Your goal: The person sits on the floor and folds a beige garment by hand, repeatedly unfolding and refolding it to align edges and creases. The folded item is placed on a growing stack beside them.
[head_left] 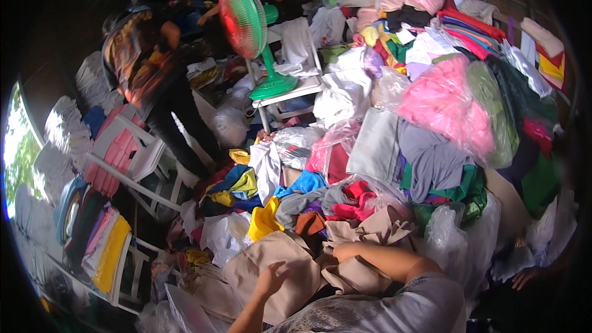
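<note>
A large beige cloth (271, 268) lies spread and rumpled in front of me, at the near edge of a heap of fabrics. My left hand (270, 280) rests at its surface with the fingers stretched out, gripping nothing that I can see. Bent in from the right, my other forearm reaches across more folds of beige cloth (364, 277). My right hand (328, 258) is at the dark gap between the folds, its fingers mostly hidden. Just beyond are a yellow cloth (266, 221), a brown cloth (309, 223) and grey and red pieces.
A green fan with a red-lit grille (271, 80) stands on a white chair (290, 95) beyond the heap. White chairs (132, 160) and folded cloth stacks (105, 246) line the left. A person (145, 61) stands at the back left. Pink cloth in clear plastic (444, 102) lies right.
</note>
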